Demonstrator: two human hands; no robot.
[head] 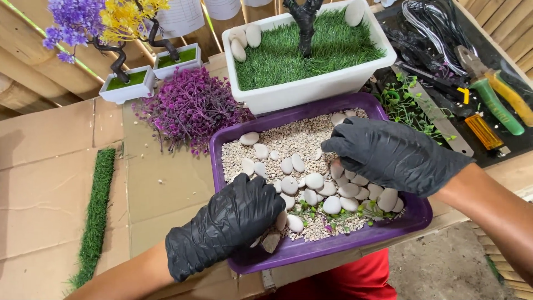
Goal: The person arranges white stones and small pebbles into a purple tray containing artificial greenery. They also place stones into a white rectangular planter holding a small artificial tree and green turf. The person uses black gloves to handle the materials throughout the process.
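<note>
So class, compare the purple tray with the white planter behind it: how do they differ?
The purple tray is shallow and holds gravel and loose white pebbles; the white planter is deeper and holds fake grass and a dark trunk. Both hands touch the tray only. Both are rectangular and hold some white pebbles.

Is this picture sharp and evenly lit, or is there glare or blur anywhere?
Head view: soft, even daylight with no hard shadows; both black gloves gleam, the left hand more than the right hand; pebbles in the purple tray look crisp; the frame's edges bend slightly, as through a wide lens.
</note>
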